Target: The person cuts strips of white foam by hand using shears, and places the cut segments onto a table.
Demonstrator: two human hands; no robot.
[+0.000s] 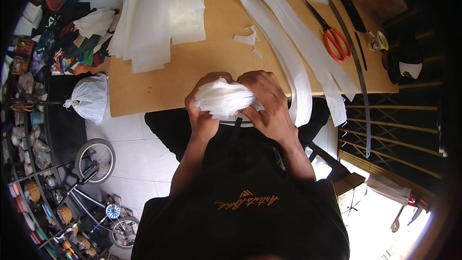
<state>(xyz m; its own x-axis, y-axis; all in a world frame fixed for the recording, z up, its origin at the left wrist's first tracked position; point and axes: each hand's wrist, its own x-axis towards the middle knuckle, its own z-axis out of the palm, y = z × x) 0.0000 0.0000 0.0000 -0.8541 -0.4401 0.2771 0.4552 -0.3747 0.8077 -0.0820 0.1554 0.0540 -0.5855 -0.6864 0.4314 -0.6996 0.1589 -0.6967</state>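
Between my two hands is a gathered bundle of thin white sheet material [224, 97], pleated and bunched together just off the table's near edge. My left hand [201, 108] wraps round its left side. My right hand [269, 103] grips the other side, with the thumb pressed in below and the fingers bent over the top. Long white strips [281, 43] of similar material run down the table to the right of my hands and hang over its edge. Stacked translucent white sheets [159, 19] lie on the table at the far left.
On the wooden table [202, 58] are white scraps [246, 37], scissors with red handles [336, 43], a long metal ruler [353, 62], a black case [352, 14] and a small yellow cup [378, 42]. A tied white bag [89, 98] and a small bicycle [96, 202] stand at the left.
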